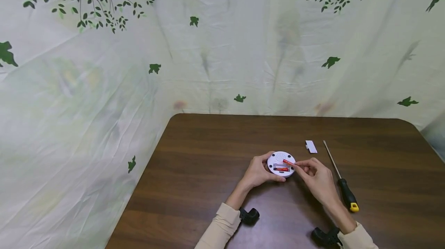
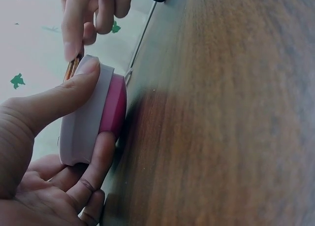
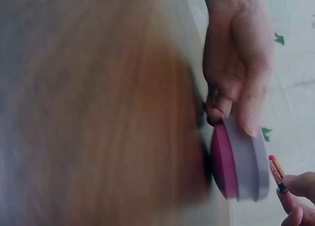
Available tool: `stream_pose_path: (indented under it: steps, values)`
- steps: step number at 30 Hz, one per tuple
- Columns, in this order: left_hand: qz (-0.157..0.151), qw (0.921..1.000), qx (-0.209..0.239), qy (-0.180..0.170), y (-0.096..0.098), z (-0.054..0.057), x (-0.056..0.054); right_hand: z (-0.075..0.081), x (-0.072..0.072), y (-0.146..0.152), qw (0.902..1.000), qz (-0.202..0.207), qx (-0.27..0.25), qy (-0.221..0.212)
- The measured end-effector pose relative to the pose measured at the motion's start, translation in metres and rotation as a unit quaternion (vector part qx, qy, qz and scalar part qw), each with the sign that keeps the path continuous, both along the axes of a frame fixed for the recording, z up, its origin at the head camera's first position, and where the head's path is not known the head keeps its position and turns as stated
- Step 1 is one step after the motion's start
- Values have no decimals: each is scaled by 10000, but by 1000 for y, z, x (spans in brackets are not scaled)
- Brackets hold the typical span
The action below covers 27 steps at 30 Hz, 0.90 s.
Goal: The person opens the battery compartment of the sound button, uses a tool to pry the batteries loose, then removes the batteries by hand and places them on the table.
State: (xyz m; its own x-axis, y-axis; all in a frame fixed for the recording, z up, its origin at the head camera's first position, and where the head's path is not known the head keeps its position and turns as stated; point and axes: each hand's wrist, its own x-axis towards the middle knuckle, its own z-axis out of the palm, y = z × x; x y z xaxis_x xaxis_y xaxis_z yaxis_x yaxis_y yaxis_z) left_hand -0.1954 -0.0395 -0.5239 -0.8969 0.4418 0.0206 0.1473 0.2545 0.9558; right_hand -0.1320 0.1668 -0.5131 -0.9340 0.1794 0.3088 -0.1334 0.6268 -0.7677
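My left hand (image 1: 258,172) grips a round white device (image 1: 282,155) by its rim, thumb on one side and fingers on the other. The device's underside, with small holes and dark feet, faces up; its pink face (image 2: 114,105) shows below in the left wrist view. A red battery (image 1: 281,169) lies in the open battery compartment. My right hand (image 1: 320,183) pinches a second red battery (image 3: 276,173) by one end between thumb and fingers. In the head view this battery sits tilted over the compartment; whether it touches the device, I cannot tell.
A small white cover (image 1: 311,147) lies on the brown wooden table (image 1: 208,144) beyond the right hand. To the right of that hand lies a screwdriver (image 1: 345,193) with a black and yellow handle. A leaf-patterned cloth (image 1: 215,79) hangs behind the table.
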Motion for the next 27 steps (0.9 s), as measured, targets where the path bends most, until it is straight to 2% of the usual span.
stream_pose_path:
  steps: [4, 7, 12, 16, 19, 24, 27]
  values:
    - [86, 9999, -55, -57, 2, 0, 0, 6, 1, 19, 9995, -293, -121, -58]
    - [159, 9998, -79, -82, 3, 0, 0, 12, 1, 38, 9970, -678, -335, -142]
    - [171, 9998, -33, -114, 5, -2, 0, 22, 2, 74, 9851, -1388, -882, -506]
    - [127, 9998, 48, -159, 4, -3, 1, 27, -1, 104, 9699, -1997, -1176, -747]
    - [120, 9997, 132, -169, 3, -3, 1, 27, -9, 125, 9564, -2351, -1566, -746]
    - [154, 9997, 150, -143, 2, -2, 1, 23, -25, 155, 9279, -2745, -2400, -781]
    - [128, 9998, 105, -85, 3, -2, 0, 18, -32, 167, 9140, -2844, -2712, -1012]
